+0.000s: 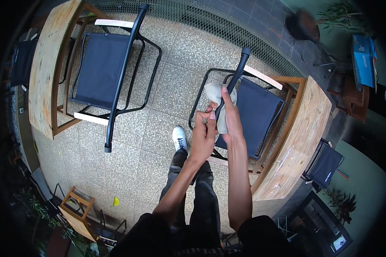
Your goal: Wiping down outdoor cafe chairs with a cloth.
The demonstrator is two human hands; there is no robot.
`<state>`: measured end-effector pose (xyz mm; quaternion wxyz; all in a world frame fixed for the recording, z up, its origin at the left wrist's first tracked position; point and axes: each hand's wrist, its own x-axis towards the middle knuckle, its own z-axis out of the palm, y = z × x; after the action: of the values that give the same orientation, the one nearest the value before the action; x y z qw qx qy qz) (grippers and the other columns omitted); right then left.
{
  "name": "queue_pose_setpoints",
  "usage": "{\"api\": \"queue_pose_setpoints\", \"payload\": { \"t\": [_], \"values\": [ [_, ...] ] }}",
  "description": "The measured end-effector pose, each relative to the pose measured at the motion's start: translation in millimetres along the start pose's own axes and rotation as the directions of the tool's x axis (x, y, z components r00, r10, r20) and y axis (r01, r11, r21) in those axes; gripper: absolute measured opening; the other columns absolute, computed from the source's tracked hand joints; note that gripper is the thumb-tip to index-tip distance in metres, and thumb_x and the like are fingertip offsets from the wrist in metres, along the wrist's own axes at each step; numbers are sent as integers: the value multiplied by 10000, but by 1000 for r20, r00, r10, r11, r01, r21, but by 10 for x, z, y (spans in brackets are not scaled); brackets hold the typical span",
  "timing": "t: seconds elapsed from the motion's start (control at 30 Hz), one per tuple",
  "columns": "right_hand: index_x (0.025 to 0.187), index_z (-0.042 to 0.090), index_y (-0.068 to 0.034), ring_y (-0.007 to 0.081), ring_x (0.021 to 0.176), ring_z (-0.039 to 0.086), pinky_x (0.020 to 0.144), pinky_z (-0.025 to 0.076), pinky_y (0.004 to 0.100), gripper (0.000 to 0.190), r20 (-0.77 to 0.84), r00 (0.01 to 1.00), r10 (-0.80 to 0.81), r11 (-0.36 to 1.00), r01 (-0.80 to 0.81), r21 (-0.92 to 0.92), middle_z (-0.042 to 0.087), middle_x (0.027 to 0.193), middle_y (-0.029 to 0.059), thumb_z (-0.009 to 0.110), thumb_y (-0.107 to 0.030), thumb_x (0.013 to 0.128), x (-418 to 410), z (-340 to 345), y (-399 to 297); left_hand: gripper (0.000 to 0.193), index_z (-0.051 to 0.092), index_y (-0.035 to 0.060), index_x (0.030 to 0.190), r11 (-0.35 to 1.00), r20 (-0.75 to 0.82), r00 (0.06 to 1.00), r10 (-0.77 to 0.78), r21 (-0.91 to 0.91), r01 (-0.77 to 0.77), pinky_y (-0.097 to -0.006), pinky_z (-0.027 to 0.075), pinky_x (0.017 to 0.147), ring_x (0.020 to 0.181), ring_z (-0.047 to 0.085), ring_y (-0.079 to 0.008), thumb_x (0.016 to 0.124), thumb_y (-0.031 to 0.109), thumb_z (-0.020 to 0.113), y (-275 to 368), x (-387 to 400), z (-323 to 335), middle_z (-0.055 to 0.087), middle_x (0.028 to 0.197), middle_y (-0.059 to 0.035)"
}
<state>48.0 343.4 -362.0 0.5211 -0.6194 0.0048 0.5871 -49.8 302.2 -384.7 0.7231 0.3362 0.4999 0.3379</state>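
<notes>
A folding chair with a dark fabric seat (255,112), a black tubular frame and pale armrests stands before me on the right. My right hand (232,117) presses a light grey cloth (215,91) around the chair's black top rail, thumb lying along it. Close beside it, my left hand (206,127) has bent fingers at the cloth's left edge and the rail; whether it pinches the cloth is hard to tell. The rail's capped far end (245,53) sticks out beyond the cloth.
A wooden table (296,154) stands right of the chair. On the left are a second folding chair (101,70) and another wooden table (48,67). Metal mesh (212,22) runs along the far floor edge. A small wooden table (77,221) stands at lower left.
</notes>
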Motion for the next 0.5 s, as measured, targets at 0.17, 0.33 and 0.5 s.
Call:
{"api": "queue_pose_setpoints", "payload": {
  "t": [0.17,0.33,0.5],
  "values": [
    [1082,586,-85,125,634,554,572,478,277,441,134,989,66,997,-72,38,483,668,-14,579,-516,984,88,-190,-33,322,371,44,1226,988,99,992,-85,134,71,-300,485,621,657,600,-148,1055,275,517,13,-373,-113,676,856,-95],
    [876,548,-143,108,460,396,463,352,278,437,264,960,92,947,-166,275,368,512,-61,483,-555,1010,148,-138,-113,285,496,11,1150,745,151,988,23,656,-117,-408,492,663,714,656,-335,1052,278,480,-431,-1159,-573,669,781,-167],
    [864,543,-145,105,460,399,471,357,273,426,332,939,91,934,-196,299,362,506,-59,498,-543,1009,166,-219,-109,247,557,23,1067,501,53,994,99,860,-96,-487,476,602,626,631,-381,1049,241,443,-497,-1227,-462,627,690,-184]
  ]
}}
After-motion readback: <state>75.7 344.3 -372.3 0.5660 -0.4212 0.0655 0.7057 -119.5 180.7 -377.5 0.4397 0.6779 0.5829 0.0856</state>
